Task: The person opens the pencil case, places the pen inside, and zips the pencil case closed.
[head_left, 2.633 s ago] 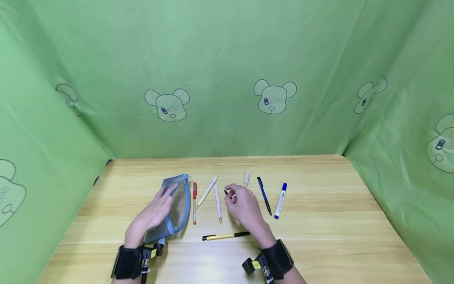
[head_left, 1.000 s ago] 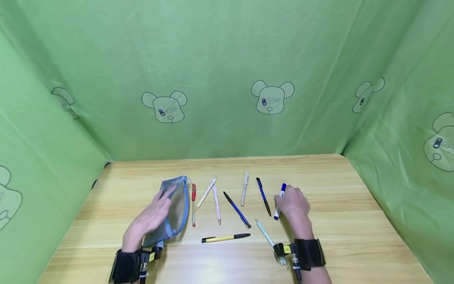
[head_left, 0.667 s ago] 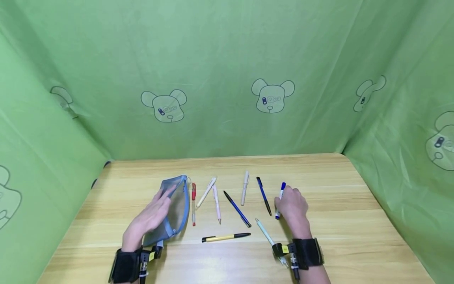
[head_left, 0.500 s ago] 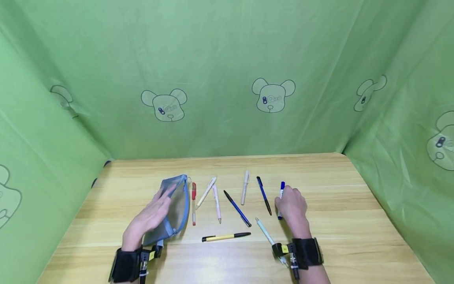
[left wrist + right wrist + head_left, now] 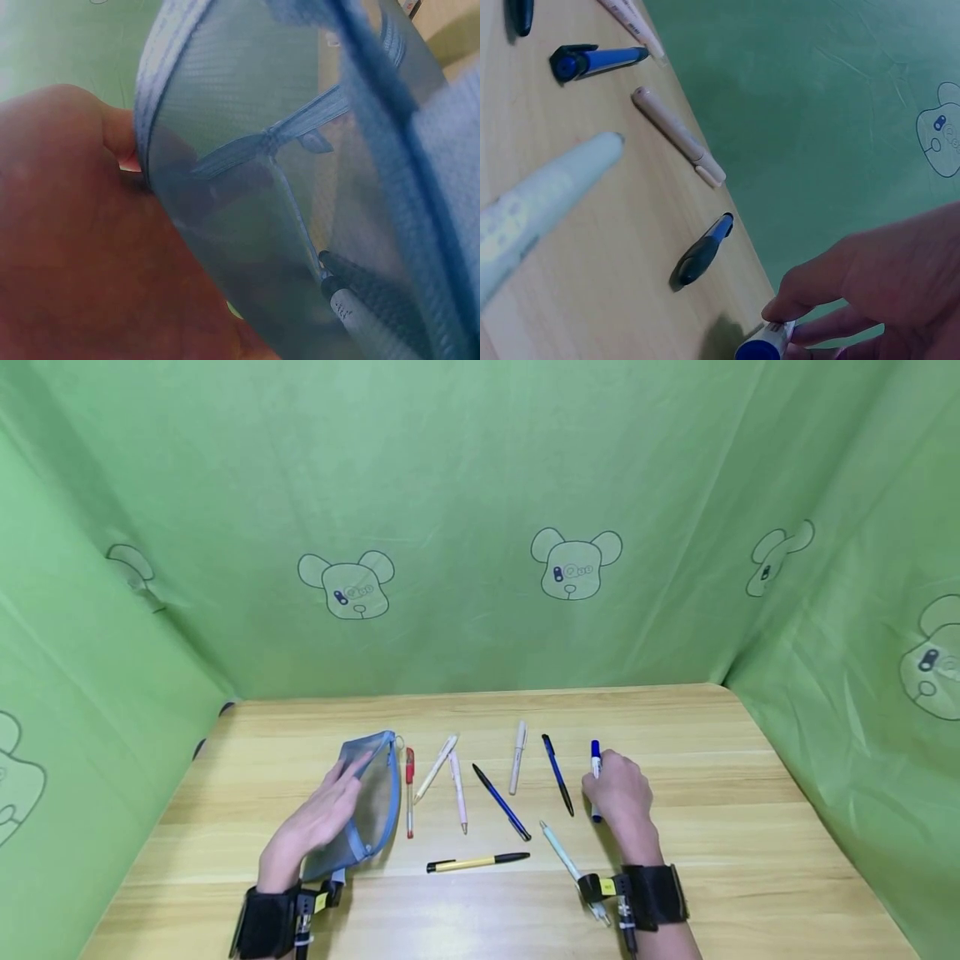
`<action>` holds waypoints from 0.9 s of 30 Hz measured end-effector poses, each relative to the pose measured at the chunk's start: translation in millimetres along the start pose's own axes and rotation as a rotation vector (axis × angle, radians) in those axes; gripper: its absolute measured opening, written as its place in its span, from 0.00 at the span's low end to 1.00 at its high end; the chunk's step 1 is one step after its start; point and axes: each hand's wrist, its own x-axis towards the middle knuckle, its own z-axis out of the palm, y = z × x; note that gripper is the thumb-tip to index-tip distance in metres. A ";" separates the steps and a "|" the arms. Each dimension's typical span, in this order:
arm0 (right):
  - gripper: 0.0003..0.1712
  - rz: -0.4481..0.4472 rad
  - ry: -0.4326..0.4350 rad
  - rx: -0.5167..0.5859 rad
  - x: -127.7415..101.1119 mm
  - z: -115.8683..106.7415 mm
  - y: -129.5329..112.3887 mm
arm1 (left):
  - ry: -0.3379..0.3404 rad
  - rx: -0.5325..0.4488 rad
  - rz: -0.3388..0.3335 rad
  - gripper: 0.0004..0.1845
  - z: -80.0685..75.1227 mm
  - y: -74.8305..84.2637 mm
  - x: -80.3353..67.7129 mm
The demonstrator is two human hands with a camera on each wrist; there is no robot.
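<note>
Seen from the head camera, a person's right hand (image 5: pixel 618 793) curls its fingers around a white marker with a blue cap (image 5: pixel 596 758), which lies on the light wooden table (image 5: pixel 750 827) at the right end of a loose row of pens. The left hand (image 5: pixel 318 822) rests with straight fingers on a blue mesh zip pouch (image 5: pixel 375 793) at the left of the row. Between the hands lie a red-capped pen (image 5: pixel 410 789), a cream pen (image 5: pixel 437 767), a pale pink pen (image 5: pixel 458 792), a dark blue ballpoint (image 5: pixel 501 802), a white capped pen (image 5: pixel 518 757) and a blue-and-black pen (image 5: pixel 558 774). Nearer the person are a yellow pen with black ends (image 5: pixel 477 861) and a pale green pen (image 5: pixel 566 860), the latter just beside the right wrist strap. Green cloth printed with bear heads (image 5: pixel 480 527) walls the table on three sides.

At the left wrist, the palm presses against the pouch's mesh (image 5: pixel 285 187); a dark-tipped pen (image 5: pixel 360 300) appears to lie inside, though the mesh blurs it.

At the right wrist, thumb and fingertips (image 5: pixel 810 300) pinch the marker's barrel just behind its blue cap (image 5: pixel 761 346), close to the tabletop; whether it touches the wood cannot be made out here.
</note>
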 end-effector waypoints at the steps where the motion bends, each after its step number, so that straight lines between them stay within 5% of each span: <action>1: 0.19 -0.002 0.005 0.013 0.3 -0.7 -0.3 | 0.001 0.000 0.000 0.31 0.1 -0.1 0.0; 6: 0.31 -0.017 0.037 0.089 1.0 -3.4 -2.2 | 0.001 0.002 0.001 0.31 0.3 -0.3 0.1; 16: 0.28 -0.078 0.089 0.204 -2.9 -2.4 -15.7 | -0.003 -0.004 -0.005 0.31 0.2 -0.7 -1.0; 27: 0.31 -0.096 0.053 0.246 -6.4 9.3 -32.4 | -0.004 -0.013 -0.005 0.31 -0.5 0.7 -1.1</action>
